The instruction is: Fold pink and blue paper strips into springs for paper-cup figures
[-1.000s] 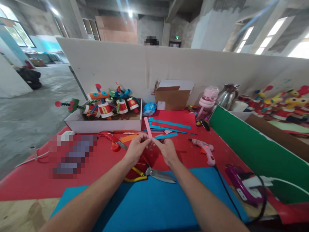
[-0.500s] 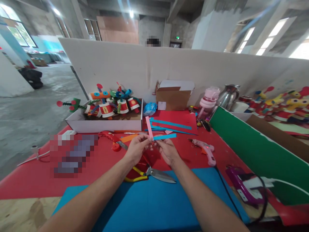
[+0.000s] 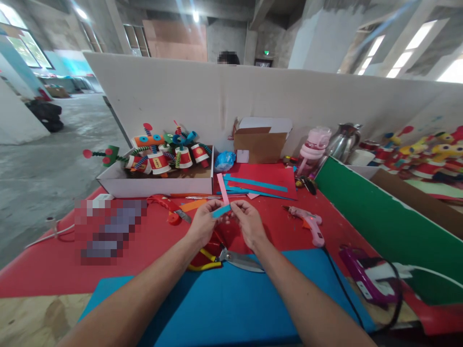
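Note:
My left hand [image 3: 203,222] and my right hand [image 3: 249,224] meet above the red tabletop, fingers closed in pinches. Between them is a pair of joined paper strips. The pink paper strip [image 3: 223,188] points up and away from me. Across it the blue paper strip [image 3: 221,211] lies slanting down to the left, over my left fingertips. My right thumb and finger grip the corner where the strips cross. Fingers hide how the strips are fastened. Below my hands lie yellow-handled shears [image 3: 240,260], their blades pointing right.
A pink glue gun [image 3: 307,224] with its cable lies right. Blue paper strips [image 3: 258,183] rest on red sheets behind. A white box [image 3: 155,188] of paper-cup figures stands back left. A green-sided box [image 3: 387,217] borders the right; a utility knife [image 3: 168,206] lies left.
The blue strip pointed right, over my right hand; now it is folded over to the left. My right hand has shifted slightly to the crossing corner. The pink strip still points up.

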The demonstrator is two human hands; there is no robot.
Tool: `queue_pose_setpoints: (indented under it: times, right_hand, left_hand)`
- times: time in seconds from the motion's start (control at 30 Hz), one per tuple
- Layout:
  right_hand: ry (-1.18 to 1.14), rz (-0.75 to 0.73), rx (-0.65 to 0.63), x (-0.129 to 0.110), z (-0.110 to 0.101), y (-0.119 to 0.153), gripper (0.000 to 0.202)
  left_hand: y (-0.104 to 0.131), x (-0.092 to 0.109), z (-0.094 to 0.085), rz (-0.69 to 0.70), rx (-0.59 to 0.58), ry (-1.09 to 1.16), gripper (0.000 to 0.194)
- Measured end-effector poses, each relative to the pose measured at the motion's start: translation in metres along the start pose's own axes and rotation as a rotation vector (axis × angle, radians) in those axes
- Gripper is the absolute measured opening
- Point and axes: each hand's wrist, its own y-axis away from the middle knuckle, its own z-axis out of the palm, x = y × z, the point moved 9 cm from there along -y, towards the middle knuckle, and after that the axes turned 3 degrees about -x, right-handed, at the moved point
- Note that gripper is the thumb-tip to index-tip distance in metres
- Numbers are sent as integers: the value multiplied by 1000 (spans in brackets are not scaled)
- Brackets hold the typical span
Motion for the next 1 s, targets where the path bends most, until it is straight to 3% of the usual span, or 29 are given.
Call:
queue_pose_setpoints:
  times: [0.13, 0.33, 0.63, 1.0]
  right_hand:
    - [-58, -63, 149, -14, -21, -5, 30]
    - [391, -374, 231, -61, -28, 7, 15]
    - [152, -399, 266, -68, -34, 6, 17]
    - [192, -432, 242, -71, -32, 8, 13]
  left_hand:
    - [-4, 6, -9, 23, 31, 37, 33]
    - [-6, 1, -16, -2, 50, 46, 32]
    - [-11, -9, -29, -30, 83, 160, 25]
    - [-11, -9, -30, -36, 95, 164, 23]
